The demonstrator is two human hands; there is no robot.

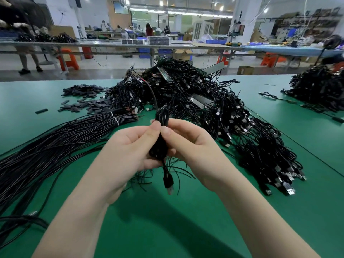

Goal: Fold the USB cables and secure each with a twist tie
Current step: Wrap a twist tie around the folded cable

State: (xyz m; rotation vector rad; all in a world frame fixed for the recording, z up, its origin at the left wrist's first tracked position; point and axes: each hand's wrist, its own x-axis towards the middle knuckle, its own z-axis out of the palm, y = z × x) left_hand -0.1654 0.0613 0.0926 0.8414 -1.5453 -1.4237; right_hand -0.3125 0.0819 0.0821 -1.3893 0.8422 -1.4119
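Both forearms reach in from the near edge of the green table, and the two hands meet above its middle. Left hand has its fingers curled round a folded black USB cable, its thumb pressed against the left side of the bundle; right hand pinches the same bundle from the other side, thumb tip just beside the left thumb. Cable loops stand up above the thumbs, one strand runs away from them toward the far heap, and a USB plug hangs down below the hands over the table. Whether a twist tie is already round the bundle cannot be told. Thin loose black twist ties lie scattered on the table under the hands. Toward the left edge a thick sheaf of long straight black wires lies bound with white bands near its far end. Beyond it, at the far left, small dark flat pieces are strewn. A big tangled heap of black USB cables fills the far middle and trails down the right side, metal plugs showing. Another dark heap sits at the far right corner.
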